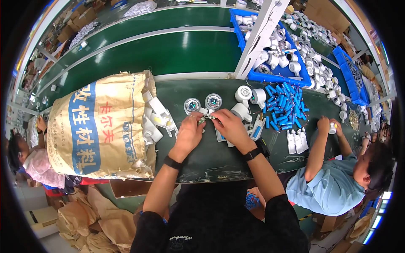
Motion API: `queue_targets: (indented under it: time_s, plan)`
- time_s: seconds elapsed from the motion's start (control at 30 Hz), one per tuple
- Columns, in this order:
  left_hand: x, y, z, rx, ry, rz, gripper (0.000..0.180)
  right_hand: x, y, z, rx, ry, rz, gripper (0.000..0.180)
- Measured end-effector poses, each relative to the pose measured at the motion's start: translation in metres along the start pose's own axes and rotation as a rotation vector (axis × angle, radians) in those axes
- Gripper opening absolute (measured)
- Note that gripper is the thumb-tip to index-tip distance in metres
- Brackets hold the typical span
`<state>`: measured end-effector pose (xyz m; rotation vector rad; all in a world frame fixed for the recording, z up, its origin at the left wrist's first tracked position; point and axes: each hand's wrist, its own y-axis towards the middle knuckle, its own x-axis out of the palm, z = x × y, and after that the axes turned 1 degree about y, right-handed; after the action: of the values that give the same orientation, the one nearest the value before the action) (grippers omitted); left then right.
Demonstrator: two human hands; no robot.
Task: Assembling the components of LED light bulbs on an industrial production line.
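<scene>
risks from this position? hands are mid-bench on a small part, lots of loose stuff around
1. The left hand and right hand pinch a small part between them; if dropped, it could get lost among the white housings close by.
2. The loose blue cylinders lie just beyond the right hand; a sweep of the wrist could likely roll them.
3. White plastic pieces spill from the open sack beside the left hand and may slide into the work spot.

sack [101, 126] left of hands [211, 126], batteries [284, 105] right
</scene>
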<state>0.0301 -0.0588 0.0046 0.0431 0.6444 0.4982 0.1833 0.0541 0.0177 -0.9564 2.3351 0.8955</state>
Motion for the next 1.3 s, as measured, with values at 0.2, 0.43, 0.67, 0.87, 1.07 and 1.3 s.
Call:
queue_targets:
  time_s: [0.2, 0.43, 0.67, 0.87, 1.07, 1.3]
  plan:
    - [-0.001, 0.002, -0.007, 0.031, 0.004, 0.008, 0.02, 0.005, -0.001, 0.008, 0.061, 0.008, -0.028, 0.021]
    - [-0.001, 0.002, -0.008, 0.034, 0.003, 0.017, 0.019, 0.009, 0.0, 0.004, 0.103, 0.121, 0.029, 0.021]
    - [-0.001, 0.003, -0.01, 0.094, 0.014, 0.03, 0.02, 0.007, 0.002, 0.003, 0.024, 0.023, -0.027, 0.017]
    - [-0.002, 0.004, -0.01, 0.105, 0.064, 0.011, 0.02, 0.006, 0.006, 0.0, -0.038, -0.045, -0.081, 0.015]
    - [-0.002, 0.005, -0.012, 0.117, 0.061, 0.006, 0.02, 0.006, 0.007, -0.001, -0.042, -0.037, -0.075, 0.015]
    - [-0.001, 0.005, -0.013, 0.126, 0.077, 0.008, 0.018, 0.007, 0.005, -0.001, -0.04, -0.031, -0.067, 0.015]
